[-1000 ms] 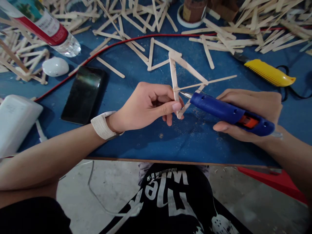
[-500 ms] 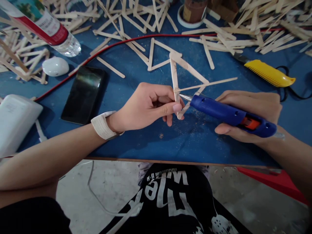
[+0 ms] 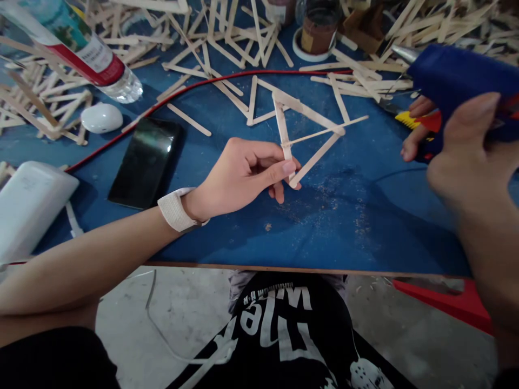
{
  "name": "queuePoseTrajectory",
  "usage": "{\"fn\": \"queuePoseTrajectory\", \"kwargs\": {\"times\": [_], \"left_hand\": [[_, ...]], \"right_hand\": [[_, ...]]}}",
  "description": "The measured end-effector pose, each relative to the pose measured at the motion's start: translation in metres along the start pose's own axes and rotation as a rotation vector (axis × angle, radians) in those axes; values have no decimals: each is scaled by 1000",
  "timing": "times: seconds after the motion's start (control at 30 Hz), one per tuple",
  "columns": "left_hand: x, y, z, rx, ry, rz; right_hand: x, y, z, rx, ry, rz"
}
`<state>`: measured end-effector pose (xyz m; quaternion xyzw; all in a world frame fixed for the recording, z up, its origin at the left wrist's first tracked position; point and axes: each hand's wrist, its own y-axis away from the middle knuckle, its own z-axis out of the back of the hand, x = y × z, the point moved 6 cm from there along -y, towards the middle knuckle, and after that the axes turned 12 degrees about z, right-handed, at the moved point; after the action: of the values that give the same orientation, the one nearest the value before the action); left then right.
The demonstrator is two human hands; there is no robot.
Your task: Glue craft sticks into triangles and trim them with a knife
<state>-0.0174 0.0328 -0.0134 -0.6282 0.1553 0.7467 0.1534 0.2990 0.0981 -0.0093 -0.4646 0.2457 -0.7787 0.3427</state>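
Observation:
Between the thumb and fingers of my left hand (image 3: 247, 173) is the lower left corner of a triangle frame of popsicle sticks (image 3: 310, 112). A thin stick (image 3: 324, 131) crosses the frame, and its right end sticks out past the side. My right hand (image 3: 466, 140) is wrapped around a blue hot glue gun (image 3: 454, 75) at the right, its metal nozzle pointing left, away from the frame. The back of the gun is cut off by the picture edge. Behind the glue gun, a yellow-handled tool (image 3: 407, 119) is partly hidden.
Loose popsicle sticks (image 3: 433, 27) are heaped along the back. A red cable (image 3: 194, 80) crosses the blue table (image 3: 243, 237). At left are a black phone (image 3: 141, 162), a white power bank (image 3: 36, 205), a white earbud case (image 3: 101, 118) and a water bottle (image 3: 93, 56). A jar (image 3: 318, 27) stands behind.
My right hand has lifted the glue gun away from the frame, up and to the right. My left hand still holds the frame, which has tilted slightly.

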Motion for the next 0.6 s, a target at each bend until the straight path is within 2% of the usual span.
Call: {"fn": "queuePoseTrajectory", "kwargs": {"times": [0.03,0.1,0.17,0.27,0.37,0.47,0.53,0.6], "left_hand": [[0,0,1,-17,-8,11],[1,0,2,-33,-14,17],[0,1,1,-30,-14,4],[-3,2,1,-16,-20,-43],[-6,2,1,-29,-32,-72],[-7,3,1,-31,-15,-77],[-6,2,0,-15,12,-64],[-4,2,-2,20,39,-35]], "right_hand": [[-6,-5,10,-91,38,13],[-20,-14,23,-94,159,33],[-39,-20,26,86,309,-2],[-55,-25,23,313,318,77],[-59,-28,24,384,299,68],[-42,-32,30,301,322,94],[-17,-33,29,224,321,144],[12,-31,16,189,247,157]]}}
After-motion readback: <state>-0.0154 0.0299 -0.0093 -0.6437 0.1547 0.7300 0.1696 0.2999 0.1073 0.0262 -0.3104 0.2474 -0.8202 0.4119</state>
